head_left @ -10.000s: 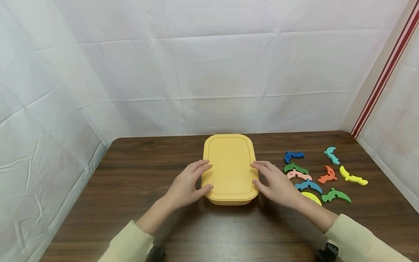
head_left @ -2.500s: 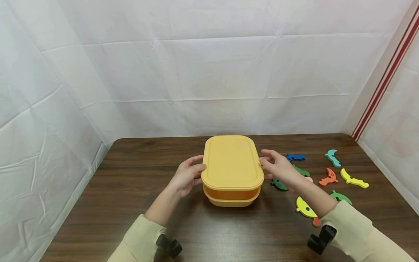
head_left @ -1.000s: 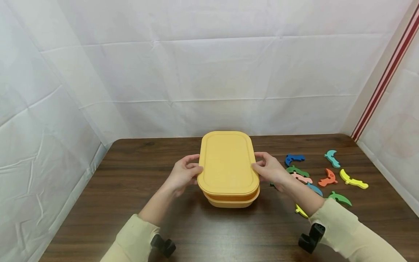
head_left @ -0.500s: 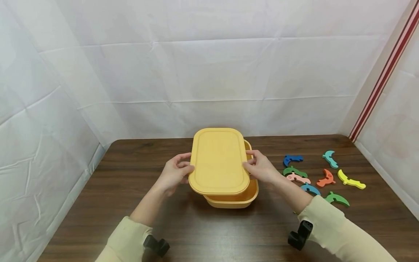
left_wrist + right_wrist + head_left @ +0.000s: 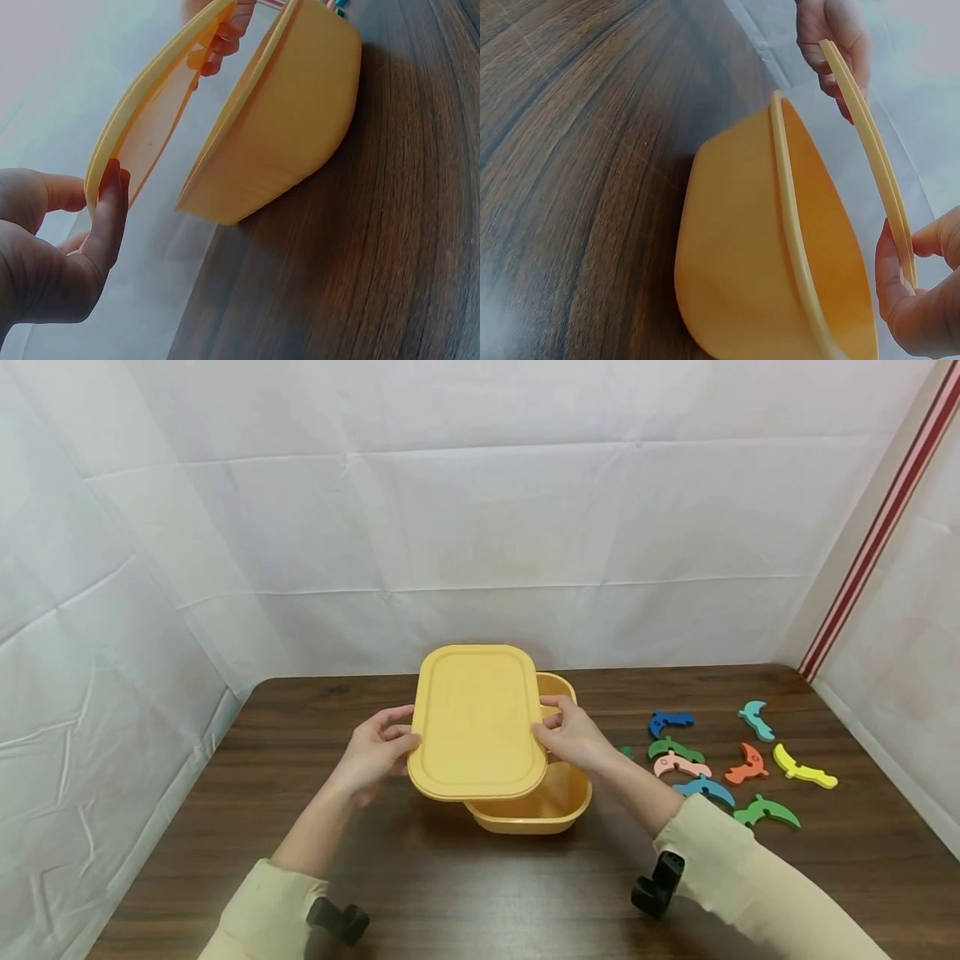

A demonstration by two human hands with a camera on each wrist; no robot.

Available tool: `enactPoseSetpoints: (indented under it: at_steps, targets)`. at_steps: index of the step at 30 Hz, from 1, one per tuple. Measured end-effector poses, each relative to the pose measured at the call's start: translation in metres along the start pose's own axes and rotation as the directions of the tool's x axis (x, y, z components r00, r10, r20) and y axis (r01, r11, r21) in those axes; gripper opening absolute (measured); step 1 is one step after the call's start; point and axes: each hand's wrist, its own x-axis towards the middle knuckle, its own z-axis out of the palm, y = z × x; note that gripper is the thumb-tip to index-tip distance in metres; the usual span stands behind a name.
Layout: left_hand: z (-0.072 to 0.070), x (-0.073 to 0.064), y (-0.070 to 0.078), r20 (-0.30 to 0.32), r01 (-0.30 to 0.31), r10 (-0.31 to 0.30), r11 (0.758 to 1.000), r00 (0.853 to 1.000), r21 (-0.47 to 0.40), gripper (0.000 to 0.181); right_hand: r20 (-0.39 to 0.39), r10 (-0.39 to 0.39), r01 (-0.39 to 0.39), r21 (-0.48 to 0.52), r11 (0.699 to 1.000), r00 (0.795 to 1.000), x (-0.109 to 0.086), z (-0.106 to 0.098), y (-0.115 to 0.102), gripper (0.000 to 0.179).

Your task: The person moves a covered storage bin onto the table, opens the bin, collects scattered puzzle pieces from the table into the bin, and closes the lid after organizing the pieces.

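Observation:
A yellow lid is held level above the table between my two hands. My left hand pinches its left edge, thumb on top and fingers beneath, as the left wrist view also shows. On the opposite edge my right hand pinches it the same way. Below and to the right stands the yellow box, uncovered along its right and front. Both wrist views show a gap between the lid and the box's rim. The lid hides much of the box's inside in the head view.
Flat bird-shaped toy pieces lie on the right of the wooden table, among them a blue one, a pink one, an orange one and a yellow one. A white cloth hangs behind the table.
Ten seconds ago the lid sat on the box with my hands resting at its edges. Since then both hands have lifted it, and over the last second they have carried it left, uncovering the box's right side.

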Motion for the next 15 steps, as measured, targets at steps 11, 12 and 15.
enactPoseSetpoints:
  at_steps: [11,12,15]
  targets:
    - [-0.019,-0.003,0.004,-0.033,0.021,-0.020,1.000,0.999,0.014,0.051,0.007,-0.046,0.047,-0.029,0.998,0.999,0.009,0.013,-0.018,0.053]
    - [-0.021,-0.003,0.004,-0.035,0.021,-0.020,1.000,0.999,0.014,0.051,0.005,-0.048,0.049,-0.027,0.998,0.999,0.010,0.014,-0.019,0.053]
    - [-0.027,-0.005,0.007,-0.038,0.025,-0.025,1.000,0.999,0.009,0.052,-0.003,-0.051,0.050,-0.029,0.998,0.999,0.013,0.020,-0.021,0.052]
